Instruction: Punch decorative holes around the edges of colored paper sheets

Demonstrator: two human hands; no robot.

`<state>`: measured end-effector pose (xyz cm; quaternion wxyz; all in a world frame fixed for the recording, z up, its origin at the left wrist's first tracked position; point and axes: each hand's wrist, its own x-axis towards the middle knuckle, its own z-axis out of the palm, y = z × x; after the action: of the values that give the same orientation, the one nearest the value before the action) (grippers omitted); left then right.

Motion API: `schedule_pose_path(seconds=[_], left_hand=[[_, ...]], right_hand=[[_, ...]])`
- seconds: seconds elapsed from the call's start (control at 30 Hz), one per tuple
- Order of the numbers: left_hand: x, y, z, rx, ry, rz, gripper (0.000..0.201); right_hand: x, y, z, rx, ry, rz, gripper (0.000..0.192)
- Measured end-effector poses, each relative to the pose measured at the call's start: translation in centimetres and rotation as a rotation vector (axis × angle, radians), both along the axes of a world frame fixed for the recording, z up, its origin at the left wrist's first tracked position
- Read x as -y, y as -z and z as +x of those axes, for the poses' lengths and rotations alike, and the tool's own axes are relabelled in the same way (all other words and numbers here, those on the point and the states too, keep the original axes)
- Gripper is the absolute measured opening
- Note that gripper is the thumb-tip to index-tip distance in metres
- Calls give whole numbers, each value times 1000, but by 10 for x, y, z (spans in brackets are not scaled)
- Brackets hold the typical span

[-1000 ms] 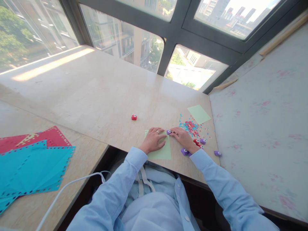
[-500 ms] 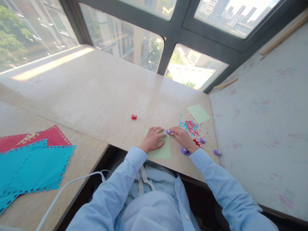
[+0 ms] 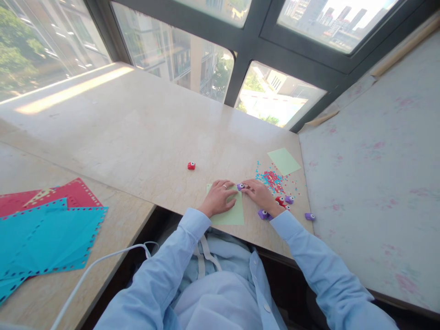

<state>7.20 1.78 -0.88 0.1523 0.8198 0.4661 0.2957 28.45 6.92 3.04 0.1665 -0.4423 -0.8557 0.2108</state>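
1. The fingers (image 3: pixel 250 188) of the right hand (image 3: pixel 261 196) are curled onto a little purple punch (image 3: pixel 241 186) at the far right corner of the green paper (image 3: pixel 231 211). The left hand (image 3: pixel 217 198) lies flat with fingers spread, pressing the paper down and holding nothing.
2. Almost nothing has changed from a second ago. Both hands are in the same spots and the punch sits on the same corner, so it looks like the pressing on that corner is still going on.
3. The big marble table (image 3: pixel 144 133) runs far and left, up to dark-framed windows (image 3: pixel 247 41) with buildings outside.
4. Blue and red paper sheets (image 3: pixel 48 229) with holes along their edges lie near on the left.
5. A second green sheet (image 3: pixel 283 161) lies far right.
6. Tiny red and blue paper bits (image 3: pixel 273 178) are scattered right of the hands.
7. More small punches (image 3: pixel 285 201) sit near the right wrist, and a red punch (image 3: pixel 191 166) sits alone, farther off.
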Motion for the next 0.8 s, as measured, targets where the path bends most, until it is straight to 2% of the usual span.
schedule_pose_path(seconds=[0.1,0.23,0.43,0.67,0.8], left_hand=[[0,0,0,0,-1,-4,28],[-1,-1,0,-5,-4,-11,28],[0,-1,0,6,-8,-11,27],[2,1,0,7,-14,3,26],[3,1,0,12,-13,-4,25]], right_hand=[[-2,-5,-1,-48,95,-92,27],[-10,-12,-6,-43,190,-223,24],[-26,-12,-12,-19,235,-434,21],[-37,-19,-19,131,311,-581,18],[-42,-20,-27,194,312,-601,19]])
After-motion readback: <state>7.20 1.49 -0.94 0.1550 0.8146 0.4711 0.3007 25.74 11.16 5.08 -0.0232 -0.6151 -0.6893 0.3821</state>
